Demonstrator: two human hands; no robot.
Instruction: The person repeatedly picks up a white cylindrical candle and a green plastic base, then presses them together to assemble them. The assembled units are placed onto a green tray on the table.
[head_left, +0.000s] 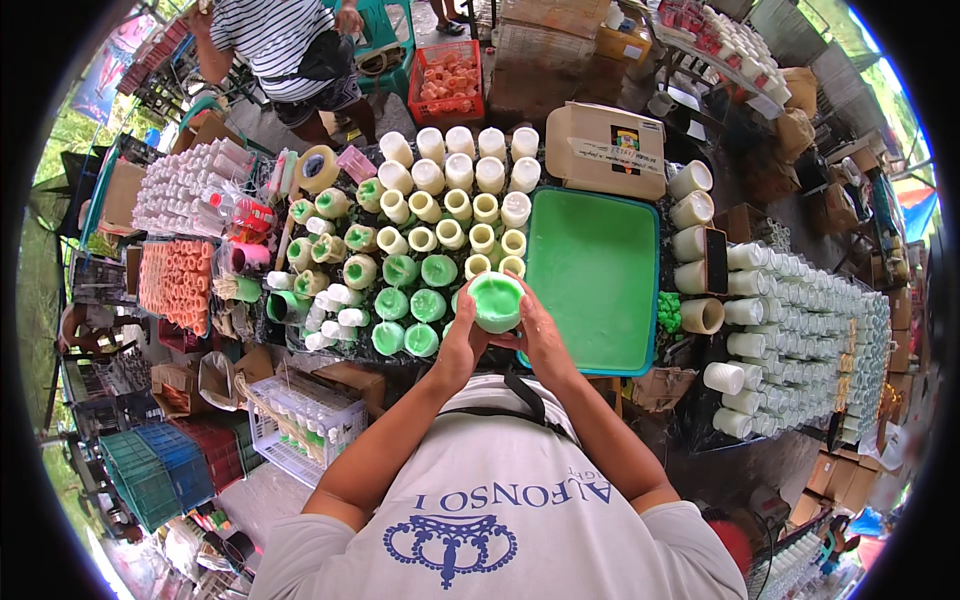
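Between my left hand (pixel 461 340) and my right hand (pixel 541 335) is a round green wax candle (pixel 496 298), held upright close to my chest. Both hands are closed around its sides, one on each side. Its top is bright green and looks smooth and wet, inside a paler rim. Left of it stand several similar candles with green tops (pixel 404 305). Hollow cream wax cups (pixel 457 204) are lined up in rows just beyond my hands. To the right lies a wide teal-edged tray (pixel 655 290) filled with a flat layer of green.
White cylinders crowd the right-hand table (pixel 770 340), with a dark phone (pixel 716 262) propped nearby. A cardboard box (pixel 606 150) sits behind the tray. At left are orange cups (pixel 175 285) and a tape roll (pixel 317 169). Another person (pixel 290 60) stands across the table.
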